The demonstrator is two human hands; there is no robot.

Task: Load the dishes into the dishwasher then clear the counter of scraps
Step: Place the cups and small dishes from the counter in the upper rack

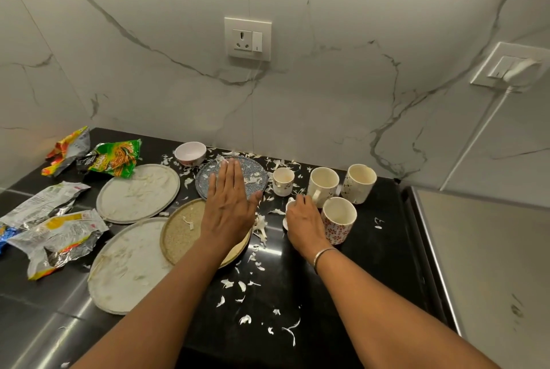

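The task is at its very beginning, as I judge it: all dishes stand on the black table (pixel 381 243) and no dishwasher is in view. The left hand (pixel 229 207) is released, its fingers straight and together, flat over the blue plate (pixel 256 172) at the far middle; whether it touches the plate I cannot tell. The right hand (pixel 303 219) is curled around what seems a small white cup (pixel 289 206), mostly hidden, just left of the red-patterned mug (pixel 339 219). Left to load are two grey plates (pixel 140 193), a tan plate (pixel 181 231), a bowl (pixel 190 153) and three more cups (pixel 323 184) at the far right. White scraps (pixel 226 283) lie over the plates and the table, and the empty wrappers (pixel 59 237) wait at the left, so the clearing is not yet started.
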